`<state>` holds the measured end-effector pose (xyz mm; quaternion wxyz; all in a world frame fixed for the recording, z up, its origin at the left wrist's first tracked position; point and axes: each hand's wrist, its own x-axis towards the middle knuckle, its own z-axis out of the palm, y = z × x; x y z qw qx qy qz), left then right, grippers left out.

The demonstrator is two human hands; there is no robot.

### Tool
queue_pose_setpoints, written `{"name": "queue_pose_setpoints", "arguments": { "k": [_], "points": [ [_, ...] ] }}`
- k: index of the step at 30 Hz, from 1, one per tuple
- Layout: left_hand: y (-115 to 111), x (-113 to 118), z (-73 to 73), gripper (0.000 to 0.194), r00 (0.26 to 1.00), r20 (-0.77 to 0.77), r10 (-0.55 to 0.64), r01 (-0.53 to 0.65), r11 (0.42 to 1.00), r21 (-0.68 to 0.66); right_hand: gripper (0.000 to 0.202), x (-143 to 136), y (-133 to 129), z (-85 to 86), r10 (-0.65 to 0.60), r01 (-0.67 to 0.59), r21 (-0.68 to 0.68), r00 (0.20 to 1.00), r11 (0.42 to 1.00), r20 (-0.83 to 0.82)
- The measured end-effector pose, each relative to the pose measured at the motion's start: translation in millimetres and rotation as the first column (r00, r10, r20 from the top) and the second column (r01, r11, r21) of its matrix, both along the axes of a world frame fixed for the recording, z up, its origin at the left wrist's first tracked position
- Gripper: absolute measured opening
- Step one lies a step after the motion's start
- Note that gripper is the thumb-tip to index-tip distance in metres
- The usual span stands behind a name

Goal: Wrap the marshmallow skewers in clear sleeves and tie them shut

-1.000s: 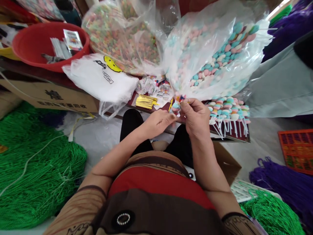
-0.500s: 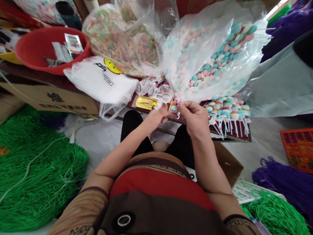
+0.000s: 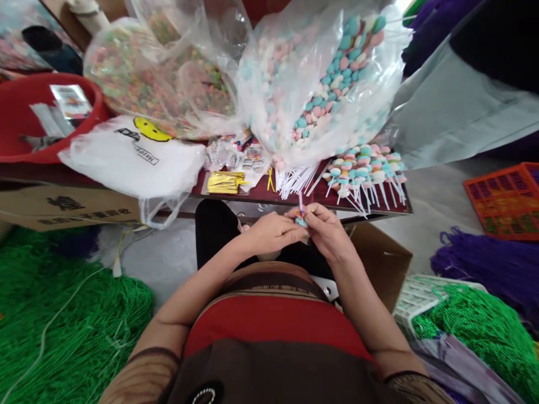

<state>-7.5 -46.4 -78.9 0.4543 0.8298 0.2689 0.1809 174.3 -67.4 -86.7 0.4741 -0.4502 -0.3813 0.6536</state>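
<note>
Head view: left hand (image 3: 272, 233) and right hand (image 3: 326, 230) meet over lap, just below surface (image 3: 252, 196) edge. Fingers of both pinched on small lollipop (image 3: 300, 216), stick upward. Grip stick low; keep wrapper taut. Gold ties (image 3: 225, 182) lie near, on surface.

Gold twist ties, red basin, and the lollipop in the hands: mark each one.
gold twist ties (image 3: 225, 182), head view, middle of the bundle
red basin (image 3: 90, 115), head view, right rim
lollipop (image 3: 300, 213), head view, candy head between both hands
</note>
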Motion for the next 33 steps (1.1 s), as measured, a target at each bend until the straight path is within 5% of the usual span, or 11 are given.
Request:
{"name": "queue_pose_setpoints", "arguments": {
  "k": [4, 7, 12, 14, 18, 19, 22, 26, 30, 31, 33],
  "points": [
    [-2, 23, -17.5, 0.033, 0.981, -0.18, -0.079, 0.091, 0.994, 0.064, 0.041, 59, -29, -13.4, -0.169, 0.18, -0.081, 0.976, 0.98, 0.135],
    [6, 18, -19.6, 0.034, 0.98, -0.177, 0.087, -0.082, 0.996, 0.032, 0.045, 116, -47, -28.0, -0.262, 0.344, -0.136, 0.872, 0.929, 0.414],
    [25, 0, -14.7, 0.032, 0.923, -0.018, 0.384, -0.385, 0.923, -0.02, 0.025, 171, -57, -31.2, -0.138, 0.395, -0.033, 0.397, 0.918, 0.908],
    [25, 1, -13.1, 0.03, 0.91, 0.003, 0.416, -0.415, 0.909, -0.035, 0.018, 163, -48, -21.5, -0.229, 0.37, 0.091, 0.349, 0.925, 0.909],
    [21, 10, -13.9, 0.026, 0.919, -0.015, 0.394, -0.394, 0.919, -0.022, 0.037, 115, -2, -2.5, -0.338, 0.3, 0.188, 0.597, 0.935, 0.728],
    [22, 10, -15.2, 0.025, 0.921, -0.03, 0.388, -0.388, 0.922, 0.008, 0.04, 102, 14, -0.8, -0.313, 0.242, 0.21, 0.554, 0.947, 0.771],
    [34, -3, -20.0, 0.025, 0.888, -0.096, 0.449, -0.432, 0.888, 0.159, 0.053, 75, 61, -4.6, -0.23, 0.08, 0.218, 0.224, 0.973, 0.947],
    [68, -33, -22.8, 0.028, 0.746, -0.14, 0.652, -0.566, 0.73, 0.383, 0.063, 61, 96, -19.3, -0.144, 0.068, 0.144, -0.009, 0.987, 0.99],
    [113, -41, -21.6, 0.031, 0.557, -0.264, 0.787, -0.639, 0.61, 0.469, 0.051, 69, 104, -28.5, -0.201, 0.093, 0.201, -0.01, 0.975, 0.98],
    [124, -39, -21.5, 0.034, 0.516, -0.308, 0.799, -0.648, 0.599, 0.47, 0.048, 73, 104, -29.0, -0.269, 0.104, 0.264, 0.04, 0.959, 0.962],
    [144, -33, -22.2, 0.039, 0.439, -0.39, 0.809, -0.668, 0.585, 0.46, 0.045, 81, 105, -27.3, -0.379, 0.104, 0.365, 0.296, 0.925, 0.877]
  ]
}}
